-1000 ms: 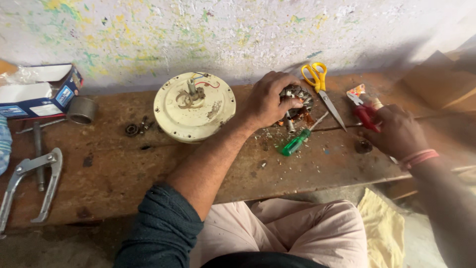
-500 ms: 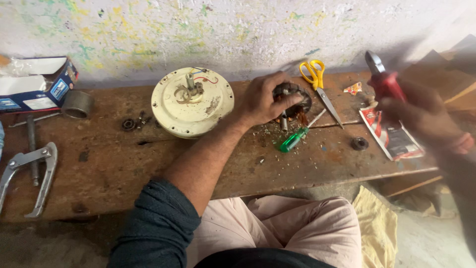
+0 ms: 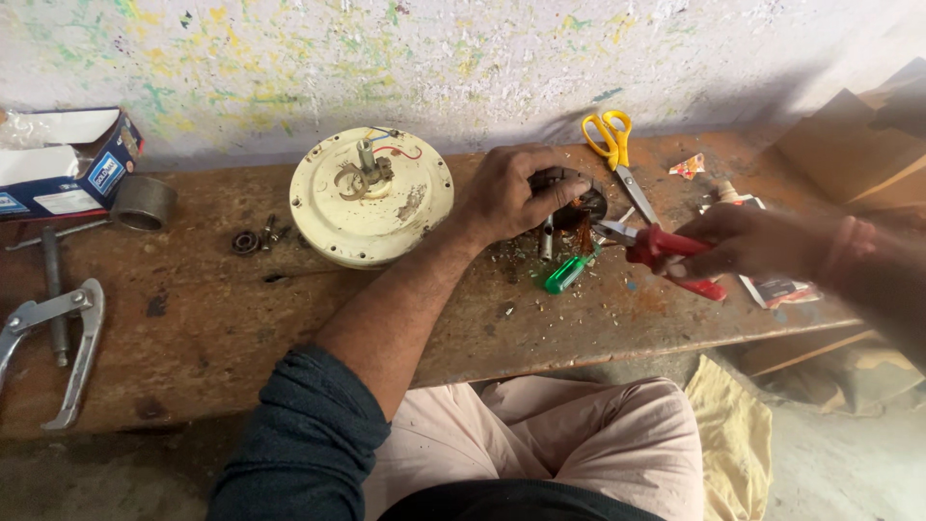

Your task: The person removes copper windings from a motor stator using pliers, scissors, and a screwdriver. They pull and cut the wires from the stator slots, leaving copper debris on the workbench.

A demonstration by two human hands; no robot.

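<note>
My left hand (image 3: 511, 193) rests on a dark round motor winding with copper wire (image 3: 582, 205), gripping it on the wooden bench (image 3: 241, 318). My right hand (image 3: 752, 241) holds red-handled pliers (image 3: 666, 253), whose jaws point left at the winding's copper wires. A green-handled screwdriver (image 3: 564, 273) lies just below the winding. Left of my left hand lies a cream round fan motor housing (image 3: 371, 198) with a shaft on top.
Yellow-handled scissors (image 3: 617, 145) lie behind the winding. A metal puller (image 3: 58, 338), a metal ring (image 3: 143, 203), a small bearing (image 3: 246, 241) and a cardboard box (image 3: 68, 164) sit at the left. Paper packets (image 3: 772, 287) lie under my right hand. A paint-spattered wall (image 3: 463, 58) backs the bench.
My right hand lifted the red pliers from the right side of the bench and brought them down and left to the winding. My left hand stayed on the winding.
</note>
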